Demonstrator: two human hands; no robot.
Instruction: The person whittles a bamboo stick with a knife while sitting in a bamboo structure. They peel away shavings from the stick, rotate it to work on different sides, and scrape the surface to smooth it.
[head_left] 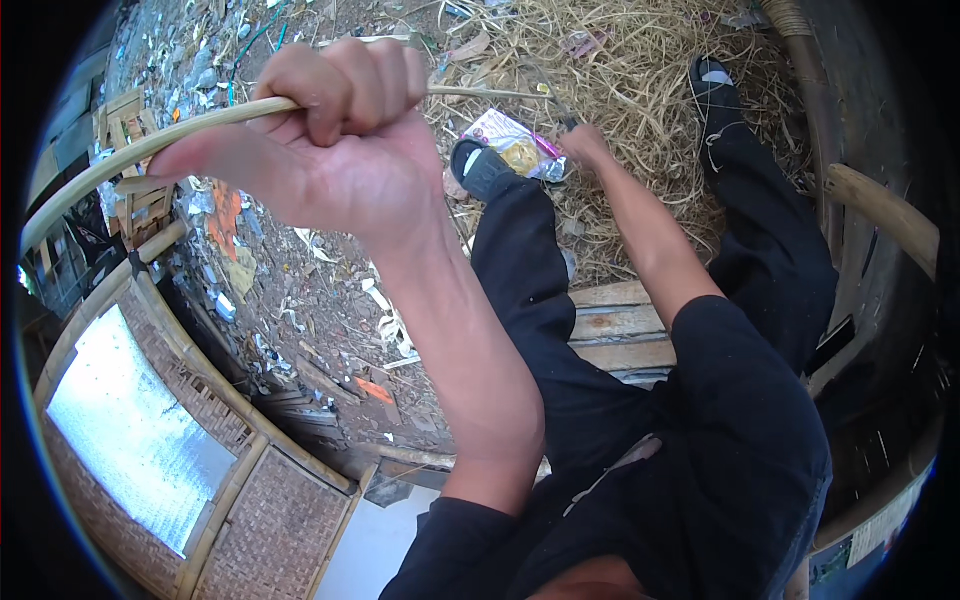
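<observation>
My left hand (350,150) is raised at the upper left, its fingers curled round a long, pale bamboo strip (190,125). The thumb points left beneath the strip. From the left rim the strip bends up through the fist and runs on to the right, ending near the blade in my right hand. Farther off, my right hand (585,146) is closed round the dark handle of a knife (562,108). Its thin blade angles up and left, close to the strip's far end; whether they touch, I cannot tell.
Curly pale shavings (640,120) are heaped around my feet. A shiny plastic wrapper (510,140) lies beside my left foot. Litter (300,290) covers the ground at left. Wooden slats (620,325) lie between my legs, and a woven bamboo panel (265,520) stands lower left.
</observation>
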